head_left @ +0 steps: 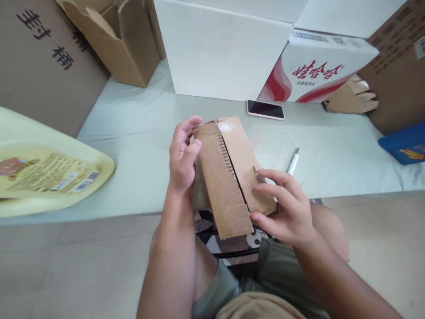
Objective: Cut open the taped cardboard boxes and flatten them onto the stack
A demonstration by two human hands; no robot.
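Note:
A small brown cardboard box point(229, 186) lies slanted at the table's front edge, its near end jutting past it. Two top flaps meet along a dark open seam, and the left flap has a torn, ridged edge. My left hand point(183, 155) is closed on the box's far left corner, thumb and fingers bent around it. On the right flap point(241, 150), fingertips of my right hand point(287, 206) press near a small lifted scrap, while its thumb touches the near end of the seam. A white utility knife point(293, 163) lies just beyond my right hand.
A phone point(265, 110) lies before a large white box point(226, 48) and a red-and-white carton point(315, 71). At left stand a yellow jug point(49, 168) and an open brown carton point(133, 53). A cardboard hand cutout point(352, 95) and a blue package point(405, 144) are at right.

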